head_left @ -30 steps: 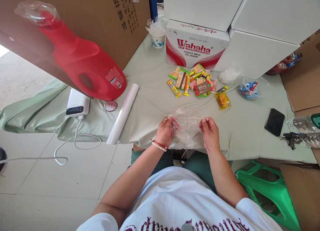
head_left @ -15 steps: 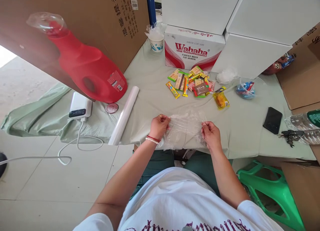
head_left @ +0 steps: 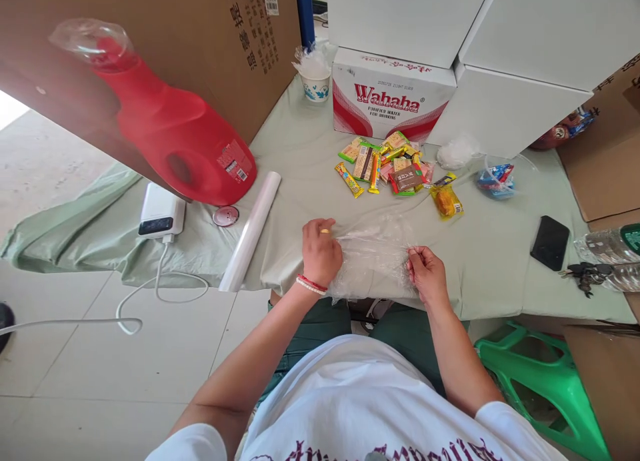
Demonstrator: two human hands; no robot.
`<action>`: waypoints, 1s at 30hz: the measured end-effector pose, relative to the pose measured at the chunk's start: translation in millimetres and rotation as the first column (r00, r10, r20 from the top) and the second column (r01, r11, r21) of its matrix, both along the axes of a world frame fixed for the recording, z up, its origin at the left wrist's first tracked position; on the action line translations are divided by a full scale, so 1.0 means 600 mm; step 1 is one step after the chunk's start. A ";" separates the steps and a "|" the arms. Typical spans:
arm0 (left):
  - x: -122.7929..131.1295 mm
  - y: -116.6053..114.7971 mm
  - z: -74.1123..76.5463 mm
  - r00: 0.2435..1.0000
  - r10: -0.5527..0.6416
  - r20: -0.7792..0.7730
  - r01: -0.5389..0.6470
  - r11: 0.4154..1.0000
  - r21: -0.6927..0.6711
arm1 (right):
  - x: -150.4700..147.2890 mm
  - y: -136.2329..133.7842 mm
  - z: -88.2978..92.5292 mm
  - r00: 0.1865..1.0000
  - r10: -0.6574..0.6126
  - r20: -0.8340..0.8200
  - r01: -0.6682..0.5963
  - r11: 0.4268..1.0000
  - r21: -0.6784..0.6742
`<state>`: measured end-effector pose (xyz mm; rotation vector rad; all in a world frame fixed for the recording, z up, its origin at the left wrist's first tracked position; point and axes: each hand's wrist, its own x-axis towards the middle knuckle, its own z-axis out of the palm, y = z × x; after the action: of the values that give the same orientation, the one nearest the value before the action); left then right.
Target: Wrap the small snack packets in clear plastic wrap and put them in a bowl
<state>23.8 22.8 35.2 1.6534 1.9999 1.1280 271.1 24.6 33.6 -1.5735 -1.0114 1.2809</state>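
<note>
Clear, crinkled plastic film (head_left: pixel 373 264) spans the space between my hands at the table's front edge. My left hand (head_left: pixel 321 251), with a ring and a red and white bracelet, is closed on the film's left side, back of the hand up. At the film's right side my right hand (head_left: pixel 425 271) pinches its edge between thumb and fingers. Beyond the film lies a pile of wrapped snacks (head_left: pixel 385 164), with a yellow packet (head_left: pixel 447 200) to its right. A white roll (head_left: pixel 250 231) rests left of my left hand.
A red jug (head_left: pixel 185 141) and a power bank (head_left: pixel 161 211) with a cable stand at the left. Boxes, including a Wahaha carton (head_left: pixel 390 98), line the back. A phone (head_left: pixel 550 242), keys (head_left: pixel 585 274) and bottles (head_left: pixel 607 242) lie right, above a green stool (head_left: pixel 545 388).
My left hand has turned its back upward and curled over the film's left side. My right hand keeps its pinch. The view has shifted slightly.
</note>
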 end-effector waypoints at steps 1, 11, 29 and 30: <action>0.004 -0.002 0.004 0.991 -0.063 -0.117 0.064 0.998 0.005 | -0.001 -0.001 -0.003 1.000 0.015 0.004 -0.015 1.000 0.008; 0.022 0.035 -0.002 0.985 -0.066 -0.156 -0.005 0.909 -0.416 | 0.012 -0.012 0.003 0.993 0.089 0.075 -0.091 0.996 0.013; 0.051 -0.048 -0.002 0.675 -0.694 0.251 0.737 0.651 -0.182 | 0.281 -0.128 0.057 0.940 0.210 0.268 -0.134 0.952 -0.276; 0.050 -0.055 -0.001 0.640 -0.737 0.219 0.769 0.607 -0.201 | 0.317 -0.149 0.054 0.953 0.120 0.277 -0.032 0.952 -0.303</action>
<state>54.1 -10.3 34.8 1.9155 1.0700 0.5571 461.1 -65.1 66.1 -2.0174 -1.1099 1.3242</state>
